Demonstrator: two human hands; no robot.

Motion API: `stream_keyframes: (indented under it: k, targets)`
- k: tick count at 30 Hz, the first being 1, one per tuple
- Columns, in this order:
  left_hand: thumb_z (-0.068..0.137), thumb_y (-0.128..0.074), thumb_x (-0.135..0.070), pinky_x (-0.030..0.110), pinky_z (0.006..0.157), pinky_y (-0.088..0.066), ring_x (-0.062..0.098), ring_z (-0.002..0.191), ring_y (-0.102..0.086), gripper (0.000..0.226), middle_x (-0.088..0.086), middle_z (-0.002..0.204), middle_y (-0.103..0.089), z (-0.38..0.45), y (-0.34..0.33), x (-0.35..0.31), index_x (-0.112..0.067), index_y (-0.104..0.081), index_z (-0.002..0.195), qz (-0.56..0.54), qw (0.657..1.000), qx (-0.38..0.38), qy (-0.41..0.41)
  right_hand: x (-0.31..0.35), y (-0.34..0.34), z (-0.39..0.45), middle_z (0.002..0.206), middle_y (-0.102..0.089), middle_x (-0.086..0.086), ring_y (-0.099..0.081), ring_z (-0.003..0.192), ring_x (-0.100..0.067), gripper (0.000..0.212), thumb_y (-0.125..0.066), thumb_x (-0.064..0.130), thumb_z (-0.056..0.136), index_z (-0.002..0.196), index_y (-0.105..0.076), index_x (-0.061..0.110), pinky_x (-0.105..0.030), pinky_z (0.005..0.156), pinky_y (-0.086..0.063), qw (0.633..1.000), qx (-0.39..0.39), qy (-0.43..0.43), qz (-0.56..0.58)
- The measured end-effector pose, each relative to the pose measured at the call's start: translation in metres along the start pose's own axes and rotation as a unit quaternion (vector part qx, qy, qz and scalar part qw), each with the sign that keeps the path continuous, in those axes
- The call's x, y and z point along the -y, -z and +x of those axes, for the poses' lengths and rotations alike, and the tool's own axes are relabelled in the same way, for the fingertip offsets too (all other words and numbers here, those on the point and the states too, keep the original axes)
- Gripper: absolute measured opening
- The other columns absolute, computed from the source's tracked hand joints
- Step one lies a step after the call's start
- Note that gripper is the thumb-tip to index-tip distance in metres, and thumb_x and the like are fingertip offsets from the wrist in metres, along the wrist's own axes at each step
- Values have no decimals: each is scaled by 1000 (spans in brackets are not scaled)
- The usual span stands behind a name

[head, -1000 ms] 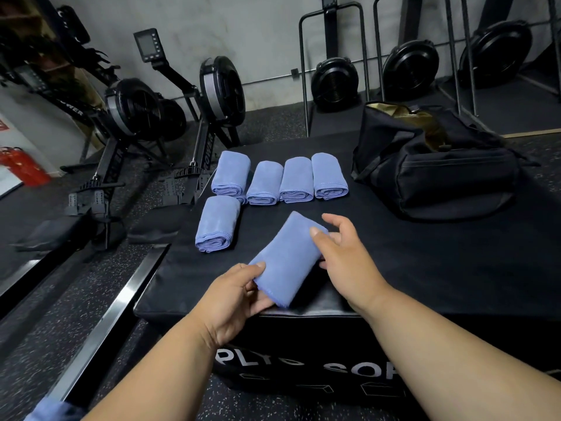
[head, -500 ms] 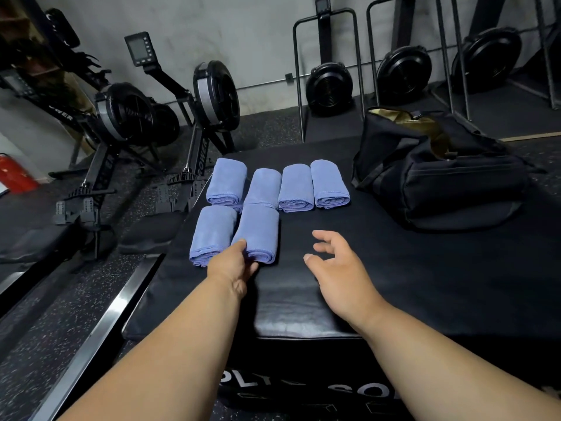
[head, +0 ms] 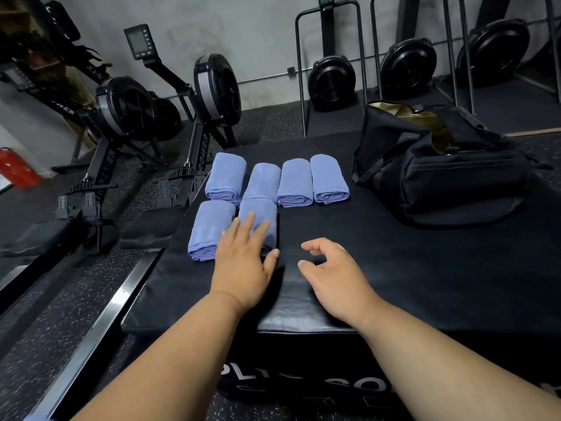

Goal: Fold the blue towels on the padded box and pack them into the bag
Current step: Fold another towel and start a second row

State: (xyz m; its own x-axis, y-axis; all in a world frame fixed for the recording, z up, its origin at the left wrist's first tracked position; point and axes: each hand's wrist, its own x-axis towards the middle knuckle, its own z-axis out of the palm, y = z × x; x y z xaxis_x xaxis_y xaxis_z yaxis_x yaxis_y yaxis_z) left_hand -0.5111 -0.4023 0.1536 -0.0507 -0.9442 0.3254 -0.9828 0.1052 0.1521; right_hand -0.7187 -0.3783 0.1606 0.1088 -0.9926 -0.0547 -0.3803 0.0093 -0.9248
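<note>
Six folded blue towels lie on the padded box [head: 394, 268]: a far row of four [head: 277, 182] and a near row of two, all at its left part. The left hand [head: 244, 262] rests flat, fingers straight, on the near-right towel [head: 258, 218], just beside the near-left towel [head: 209, 229]. The right hand [head: 332, 270] hovers over bare padding, fingers loosely curled, holding nothing. The black bag [head: 440, 174] sits unzipped at the far right, apart from the towels

"power" on rowing machine [head: 202, 147] (box lettering cut off)
</note>
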Motion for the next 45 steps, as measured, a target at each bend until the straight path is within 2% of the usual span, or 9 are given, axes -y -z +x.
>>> stream_keyframes:
  k: [3, 8, 13, 18, 24, 34, 38, 41, 45]
  targets:
    - [109, -31, -56, 50, 130, -4, 28, 162, 1, 70, -1, 177, 2, 4, -11, 5, -28, -7, 168, 45, 983, 173, 34, 0, 2, -4, 124, -53, 19, -66, 90, -6, 31, -65, 38, 95, 126, -63, 40, -27, 94, -50, 1000, 10, -1, -16]
    - [108, -29, -58, 49, 130, -3, 30, 162, 4, 74, -1, 176, 8, 0, -10, 14, -28, 0, 168, 58, 982, 176, 22, 0, 1, -9, 121, -55, 20, -63, 96, -5, 28, -66, 40, 94, 122, -64, 40, -31, 99, -50, 998, 36, 14, -51]
    - [95, -14, -66, 40, 130, 0, 25, 163, 2, 85, -1, 176, 0, -46, 8, 19, -24, -9, 168, 15, 993, 119, 0, 5, -5, -19, 118, -57, 20, -63, 97, -3, 24, -66, 40, 95, 119, -64, 41, -29, 98, -50, 995, 64, 30, -76]
    - [99, -36, -58, 32, 128, -13, 20, 155, -30, 68, -3, 164, -40, -133, 40, 45, -19, -52, 153, -43, 996, 51, 54, 16, -31, -40, 120, -56, 20, -63, 98, -3, 30, -64, 44, 94, 124, -61, 42, -32, 96, -52, 984, 121, 67, -115]
    - [100, -62, -40, 30, 114, -40, 16, 128, -58, 40, -8, 135, -65, -225, 88, 116, -25, -67, 136, -41, 982, 42, 181, 34, -74, -74, 122, -56, 20, -59, 109, -2, 30, -63, 41, 97, 127, -60, 40, -30, 98, -49, 964, 175, 117, -165]
    - [89, -63, -25, 35, 88, -54, 24, 100, -71, 18, -5, 104, -77, -434, 145, 254, -27, -75, 101, -51, 866, 46, 495, 85, -229, -165, 113, -58, 18, -64, 90, -3, 25, -64, 43, 96, 121, -62, 44, -29, 84, -54, 914, 323, 165, -180]
    - [93, -63, -18, 37, 94, -52, 34, 112, -67, 24, 13, 118, -75, -502, 132, 298, -12, -77, 112, -37, 816, 98, 568, 104, -297, -188, 115, -58, 19, -62, 94, -3, 24, -62, 44, 97, 121, -62, 43, -29, 84, -53, 887, 379, 180, -191]
    - [94, -58, -40, 34, 106, -47, 34, 134, -54, 48, 13, 143, -63, -539, 117, 332, -22, -65, 138, -40, 763, 180, 619, 115, -340, -195, 115, -59, 20, -61, 91, -2, 22, -62, 44, 96, 119, -63, 43, -31, 82, -53, 871, 410, 181, -199]
    - [86, -44, -55, 38, 112, -42, 35, 144, -41, 68, 14, 154, -51, -566, 88, 381, -26, -55, 147, -79, 705, 219, 670, 121, -384, -190, 114, -63, 15, -57, 58, 3, 19, -63, 38, 98, 117, -63, 39, -22, 61, -43, 858, 446, 165, -197]
